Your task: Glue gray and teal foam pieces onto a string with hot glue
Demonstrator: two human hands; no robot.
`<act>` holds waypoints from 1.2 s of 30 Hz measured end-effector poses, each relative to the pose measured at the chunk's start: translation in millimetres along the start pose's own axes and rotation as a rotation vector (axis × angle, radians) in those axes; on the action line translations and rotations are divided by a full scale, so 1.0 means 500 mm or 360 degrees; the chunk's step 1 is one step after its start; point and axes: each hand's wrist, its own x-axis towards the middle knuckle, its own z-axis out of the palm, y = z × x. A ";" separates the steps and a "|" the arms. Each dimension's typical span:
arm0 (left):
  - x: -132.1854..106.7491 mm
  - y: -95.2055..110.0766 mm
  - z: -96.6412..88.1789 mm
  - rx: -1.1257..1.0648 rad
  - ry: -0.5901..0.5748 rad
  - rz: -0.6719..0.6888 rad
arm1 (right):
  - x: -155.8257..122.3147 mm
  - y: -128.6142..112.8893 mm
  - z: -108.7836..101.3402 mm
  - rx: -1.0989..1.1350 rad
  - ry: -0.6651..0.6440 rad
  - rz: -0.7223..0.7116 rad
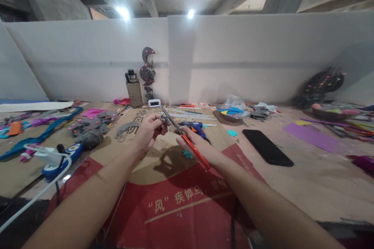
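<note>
In the middle of the head view, my left hand (152,129) pinches a small dark grey piece (165,120), perhaps felt; its exact shape is hard to make out. My right hand (195,142) is closed on red-handled scissors (196,150), whose blades point up and left, close beside the grey piece. Behind the right hand lies a blue glue gun (193,126), partly hidden. A teal cut-out (187,154) rests on the cardboard (146,186) below the hands. Left of my left hand lies a grey cut-out shape (126,130).
A black phone (267,147) lies to the right. At left are a power strip (62,161) with a white charger, a grey yarn ball (89,139) and grey pieces with pink dots. A bottle (133,89) and a hanging grey ornament (147,71) stand by the white partition.
</note>
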 end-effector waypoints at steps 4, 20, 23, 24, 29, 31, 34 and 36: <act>0.004 0.001 -0.011 -0.0054 0.0010 0.0056 | 0.000 -0.007 -0.005 0.0030 -0.0001 0.0003; 0.002 -0.005 -0.007 0.0036 -0.0016 0.0073 | 0.001 -0.002 -0.005 -0.0074 -0.0117 -0.0030; 0.003 -0.006 -0.007 0.0062 -0.0021 0.0083 | 0.002 -0.003 -0.004 -0.0078 -0.0132 -0.0055; 0.003 -0.006 -0.007 0.0067 -0.0025 0.0085 | 0.002 -0.003 -0.004 -0.0081 -0.0137 -0.0059; 0.003 -0.007 -0.007 0.0075 -0.0031 0.0091 | 0.002 -0.002 -0.004 -0.0085 -0.0139 -0.0066; 0.003 -0.007 -0.006 0.0086 -0.0020 0.0097 | 0.002 0.000 -0.003 -0.0098 -0.0130 -0.0049; 0.003 -0.007 -0.005 0.0096 -0.0006 0.0100 | 0.002 0.003 -0.001 -0.0097 -0.0123 -0.0035; 0.003 -0.007 -0.004 0.0098 -0.0006 0.0095 | 0.002 0.006 0.000 -0.0096 -0.0123 -0.0030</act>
